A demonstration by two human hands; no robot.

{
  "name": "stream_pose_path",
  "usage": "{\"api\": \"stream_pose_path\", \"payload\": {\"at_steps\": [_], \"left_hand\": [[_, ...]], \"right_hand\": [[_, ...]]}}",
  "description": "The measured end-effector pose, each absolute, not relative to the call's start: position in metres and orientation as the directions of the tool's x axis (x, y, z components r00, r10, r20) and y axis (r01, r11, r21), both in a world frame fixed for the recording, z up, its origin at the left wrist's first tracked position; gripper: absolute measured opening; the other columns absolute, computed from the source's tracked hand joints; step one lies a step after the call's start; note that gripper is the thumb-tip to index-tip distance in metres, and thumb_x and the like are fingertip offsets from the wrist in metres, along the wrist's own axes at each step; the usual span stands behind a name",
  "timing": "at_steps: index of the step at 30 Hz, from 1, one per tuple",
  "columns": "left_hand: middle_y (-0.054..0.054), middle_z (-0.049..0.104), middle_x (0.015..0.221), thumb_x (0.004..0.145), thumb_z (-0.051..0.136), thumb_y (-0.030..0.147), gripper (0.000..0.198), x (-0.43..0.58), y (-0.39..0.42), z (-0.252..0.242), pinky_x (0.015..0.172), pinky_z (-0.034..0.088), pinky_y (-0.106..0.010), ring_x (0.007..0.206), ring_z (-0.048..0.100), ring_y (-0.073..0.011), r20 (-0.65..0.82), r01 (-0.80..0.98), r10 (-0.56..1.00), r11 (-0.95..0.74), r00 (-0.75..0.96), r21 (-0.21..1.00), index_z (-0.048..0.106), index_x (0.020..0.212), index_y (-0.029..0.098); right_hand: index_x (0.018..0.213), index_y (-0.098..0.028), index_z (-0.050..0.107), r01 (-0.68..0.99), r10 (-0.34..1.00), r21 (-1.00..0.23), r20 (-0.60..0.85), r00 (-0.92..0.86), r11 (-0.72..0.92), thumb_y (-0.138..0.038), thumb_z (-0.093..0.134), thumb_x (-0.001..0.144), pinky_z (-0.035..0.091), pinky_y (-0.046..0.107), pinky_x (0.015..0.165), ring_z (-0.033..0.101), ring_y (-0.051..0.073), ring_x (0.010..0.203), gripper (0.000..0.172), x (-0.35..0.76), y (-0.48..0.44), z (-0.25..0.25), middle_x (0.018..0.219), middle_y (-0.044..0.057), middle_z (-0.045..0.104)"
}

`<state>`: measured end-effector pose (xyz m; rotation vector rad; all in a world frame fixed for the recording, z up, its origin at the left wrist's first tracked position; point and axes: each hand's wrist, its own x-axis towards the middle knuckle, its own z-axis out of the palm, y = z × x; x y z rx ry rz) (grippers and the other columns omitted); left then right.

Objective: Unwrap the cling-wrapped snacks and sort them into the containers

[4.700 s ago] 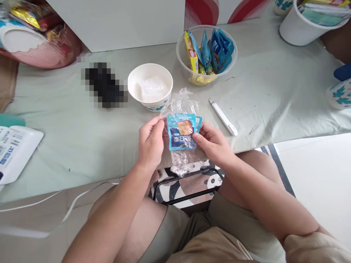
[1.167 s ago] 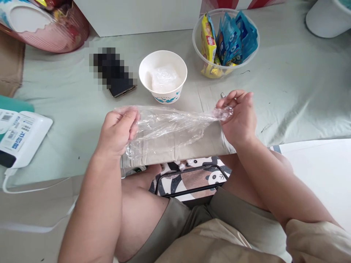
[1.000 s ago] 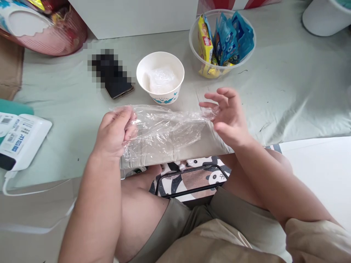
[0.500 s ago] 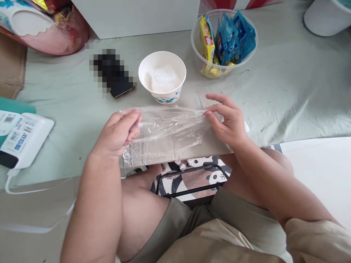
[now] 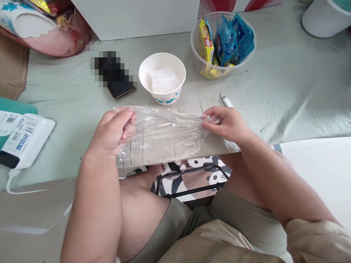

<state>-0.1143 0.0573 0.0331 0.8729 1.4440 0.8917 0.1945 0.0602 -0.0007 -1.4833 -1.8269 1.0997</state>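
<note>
A sheet of clear, crinkled plastic film point(image 5: 167, 126) is stretched between my hands, just above the table's front edge. My left hand point(image 5: 111, 129) is closed around its left end. Thumb and fingers of my right hand point(image 5: 231, 124) pinch the other end, and a small bunched bit of film pokes out between them. Whether it is a bag or a single sheet I cannot tell. Just beyond the film stands a white paper bowl point(image 5: 161, 99) with a blue leaf print, holding crumpled clear plastic point(image 5: 164, 79). Partly hidden under my right hand lies a slim white tool with a metal tip point(image 5: 226, 99).
A dark phone point(image 5: 120, 89) lies left of the bowl. Behind to the right is a clear tub point(image 5: 194, 51) of snack packets. A white power bank point(image 5: 37, 135) with a cable lies at left, a pink basket point(image 5: 65, 40) behind it. A white bin point(image 5: 319, 20) stands far right.
My hands have moved slightly apart, the left one leftward, drawing the film wider. My right fingers have closed more around its end, and the slim white tool has come into view behind that hand.
</note>
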Motion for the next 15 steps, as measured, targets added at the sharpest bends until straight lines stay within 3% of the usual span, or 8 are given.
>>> {"api": "stream_pose_path", "payload": {"at_steps": [4,9,12,15], "left_hand": [[0.008,0.033,0.039,0.085,0.064,0.030,0.028,-0.114,0.057,0.033,0.028,0.016,-0.013,0.029,0.022,-0.0041,-0.431,0.028,0.901,0.433,-0.048,0.901,0.053,0.061,0.021],[0.006,0.035,0.037,0.075,0.069,0.033,0.026,-0.112,0.057,0.029,0.029,0.015,-0.016,0.030,0.024,-0.0047,-0.385,0.130,0.923,0.378,0.029,0.917,0.055,0.057,0.021],[0.005,0.034,0.036,0.076,0.069,0.037,0.030,-0.112,0.058,0.026,0.031,0.018,-0.017,0.032,0.025,-0.0052,-0.379,0.225,0.921,0.351,0.094,0.909,0.055,0.055,0.021],[0.006,0.032,0.037,0.077,0.068,0.040,0.033,-0.111,0.058,0.025,0.032,0.016,-0.017,0.032,0.024,-0.0050,-0.372,0.260,0.925,0.340,0.084,0.904,0.053,0.054,0.021]], "right_hand": [[0.073,-0.020,0.058,0.465,0.971,-0.874,0.032,-0.237,0.142,-0.027,0.069,0.073,0.039,0.029,0.065,0.048,0.012,0.065,0.013,0.193,0.061,-0.005,0.073,-0.001,0.056],[0.069,-0.022,0.038,0.097,0.996,-0.993,0.061,-0.072,0.067,-0.037,0.070,0.080,0.048,0.033,0.075,0.061,0.016,0.084,0.037,0.190,0.063,-0.015,0.091,0.003,0.065],[0.071,-0.023,0.032,-0.091,1.000,-0.996,-0.027,-0.001,-0.027,-0.046,0.078,0.076,0.051,0.031,0.066,0.059,0.013,0.072,0.052,0.189,0.065,-0.013,0.085,0.000,0.061],[0.074,-0.024,0.033,-0.170,0.990,-0.978,-0.128,0.056,-0.117,-0.052,0.084,0.071,0.037,0.024,0.044,0.047,0.007,0.053,0.058,0.188,0.066,-0.007,0.080,-0.003,0.060]]}}
